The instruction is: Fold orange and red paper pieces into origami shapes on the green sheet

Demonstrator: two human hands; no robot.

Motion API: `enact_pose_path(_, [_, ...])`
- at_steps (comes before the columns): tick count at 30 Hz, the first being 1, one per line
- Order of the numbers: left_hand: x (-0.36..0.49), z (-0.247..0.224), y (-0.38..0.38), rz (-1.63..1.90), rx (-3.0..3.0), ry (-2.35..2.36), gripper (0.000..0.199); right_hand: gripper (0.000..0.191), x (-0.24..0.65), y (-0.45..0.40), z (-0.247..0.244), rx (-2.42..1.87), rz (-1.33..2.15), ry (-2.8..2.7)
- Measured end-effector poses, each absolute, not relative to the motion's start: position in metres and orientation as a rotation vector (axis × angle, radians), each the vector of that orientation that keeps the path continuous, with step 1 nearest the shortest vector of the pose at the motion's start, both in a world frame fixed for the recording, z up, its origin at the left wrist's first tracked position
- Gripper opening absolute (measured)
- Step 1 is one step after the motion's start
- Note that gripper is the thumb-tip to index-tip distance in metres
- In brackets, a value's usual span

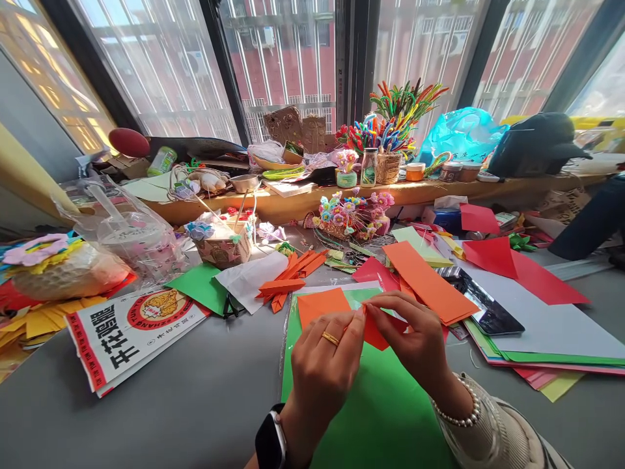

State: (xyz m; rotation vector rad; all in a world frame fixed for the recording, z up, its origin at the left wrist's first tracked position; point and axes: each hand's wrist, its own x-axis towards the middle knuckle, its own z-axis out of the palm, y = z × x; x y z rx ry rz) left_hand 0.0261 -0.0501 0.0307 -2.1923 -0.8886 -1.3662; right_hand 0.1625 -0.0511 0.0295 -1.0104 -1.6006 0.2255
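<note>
My left hand [328, 358], with a gold ring and a black watch, is closed in a pinch at the centre. Beside it my right hand [415, 339] also pinches, and the fingertips of both meet on a small red-orange paper [382, 331]. Much of that paper is hidden by the fingers. Behind my left hand an orange sheet [322, 305] lies on a green sheet in clear plastic [385, 404]. Long orange strips [427, 280] rest behind my right hand. Folded orange pieces [293, 277] are piled further left.
A phone [488, 306] lies on stacked coloured paper [561, 319] at the right. At the left are a printed paper bag [139, 332], a bagged cup [134, 244] and a flower box [224, 244]. Crafts and jars crowd the window ledge [195, 210].
</note>
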Motion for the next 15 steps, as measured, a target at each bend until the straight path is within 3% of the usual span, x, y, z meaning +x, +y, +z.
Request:
enact_pose_path(7, [0.0290,0.0317,-0.0521,-1.358,-2.189,-0.930,0.015,0.007,0.1614,-0.0511,0.0298,-1.033,0.297,-1.577])
enact_pose_path(10, [0.0303,0.0325,-0.0526,-1.321,-2.194,-1.118,0.007,0.007,0.1618,-0.0495,0.0292,-1.083,0.442,-1.584])
enact_pose_path(15, [0.0282,0.0332,-0.0497,-1.224,-2.339,-1.439,0.010,0.013,0.1651,-0.0448,0.0288,-1.160,0.723,-1.581])
